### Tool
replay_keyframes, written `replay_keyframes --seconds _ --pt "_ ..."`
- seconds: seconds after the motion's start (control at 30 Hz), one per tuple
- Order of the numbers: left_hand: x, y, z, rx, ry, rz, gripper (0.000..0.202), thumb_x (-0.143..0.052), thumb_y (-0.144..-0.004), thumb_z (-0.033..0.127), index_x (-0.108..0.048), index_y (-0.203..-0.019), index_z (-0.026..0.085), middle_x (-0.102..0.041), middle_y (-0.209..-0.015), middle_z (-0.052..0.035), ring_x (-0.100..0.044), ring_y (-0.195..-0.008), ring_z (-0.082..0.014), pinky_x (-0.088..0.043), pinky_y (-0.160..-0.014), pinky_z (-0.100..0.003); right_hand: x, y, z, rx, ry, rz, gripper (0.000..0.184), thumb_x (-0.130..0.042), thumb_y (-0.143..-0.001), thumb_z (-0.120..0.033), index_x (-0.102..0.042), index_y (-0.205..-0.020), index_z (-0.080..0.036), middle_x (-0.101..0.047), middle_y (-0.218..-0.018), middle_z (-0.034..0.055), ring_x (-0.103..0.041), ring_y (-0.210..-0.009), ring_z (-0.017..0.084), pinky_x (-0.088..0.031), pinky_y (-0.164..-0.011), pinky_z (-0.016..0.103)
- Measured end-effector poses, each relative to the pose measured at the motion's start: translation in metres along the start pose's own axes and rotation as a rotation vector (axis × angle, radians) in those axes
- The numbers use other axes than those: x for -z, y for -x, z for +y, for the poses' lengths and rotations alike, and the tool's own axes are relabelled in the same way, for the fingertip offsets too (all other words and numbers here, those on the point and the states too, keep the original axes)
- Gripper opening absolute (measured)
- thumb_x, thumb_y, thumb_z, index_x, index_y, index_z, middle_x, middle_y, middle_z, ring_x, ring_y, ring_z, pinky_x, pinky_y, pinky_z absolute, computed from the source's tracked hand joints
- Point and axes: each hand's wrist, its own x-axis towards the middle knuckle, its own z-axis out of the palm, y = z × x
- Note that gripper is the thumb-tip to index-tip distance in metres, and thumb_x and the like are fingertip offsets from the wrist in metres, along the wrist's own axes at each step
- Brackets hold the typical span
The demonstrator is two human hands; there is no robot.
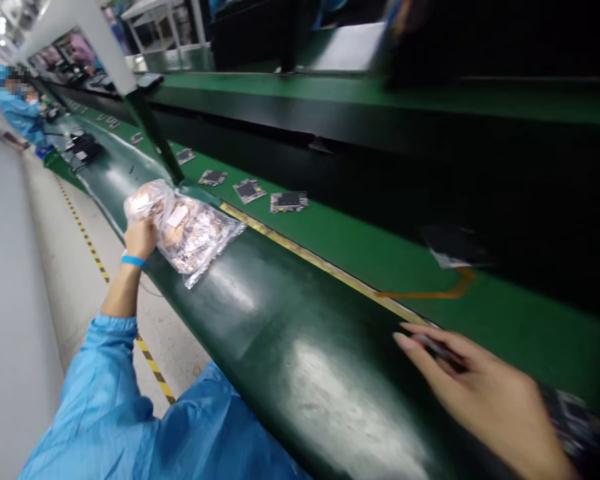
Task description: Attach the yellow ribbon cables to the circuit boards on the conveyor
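Observation:
My left hand (141,239) is closed at the left side of a clear plastic bag (200,233), its fingers partly hidden by the film. Inside the bag are many small coppery-brown pieces, too blurred to name, and a white label (177,216) shows through. My right hand (485,387) hovers over the right part of the green bench, thumb and forefinger stretched forward. A small dark slender object (443,350) lies within that hand; its kind is not clear. Beyond the fingertips, a blurred dark board with an orange flat cable (450,293) rests on the green strip.
Several small circuit boards (289,201) line the green conveyor strip (350,247) behind a yellow edging. A post (153,133) rises behind the bag. Black devices (85,150) lie farther left, near a person in blue (17,110). More boards (573,417) sit beside my right wrist.

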Motion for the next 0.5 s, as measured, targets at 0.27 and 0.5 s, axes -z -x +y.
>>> replay_keyframes --seconds 0.27,0.5 --pt "0.051 0.073 0.014 -0.350 0.650 0.133 0.028 -0.067 -0.091 0.045 -0.065 -0.076 0.022 -0.065 -0.069 -0.0018 -0.059 -0.063 -0.0171 -0.048 -0.064 -0.029 -0.014 0.024 -0.060 -0.010 -0.199 -0.067 0.038 -0.067 -0.099 -0.060 -0.083 -0.103 -0.026 -0.084 -0.098 0.0115 -0.078 -0.079 0.026 -0.060 -0.062 0.034" --pt "0.008 0.161 0.152 -0.505 1.109 -0.888 0.056 -0.077 -0.087 0.070 -0.058 -0.071 0.020 -0.064 -0.059 -0.0013 -0.060 -0.051 -0.0136 -0.044 -0.049 -0.023 -0.042 0.054 -0.083 -0.069 -0.388 -0.171 0.040 -0.068 -0.099 -0.062 -0.083 -0.098 -0.025 -0.085 -0.091 0.0093 -0.079 -0.075 0.025 -0.062 -0.063 0.034"
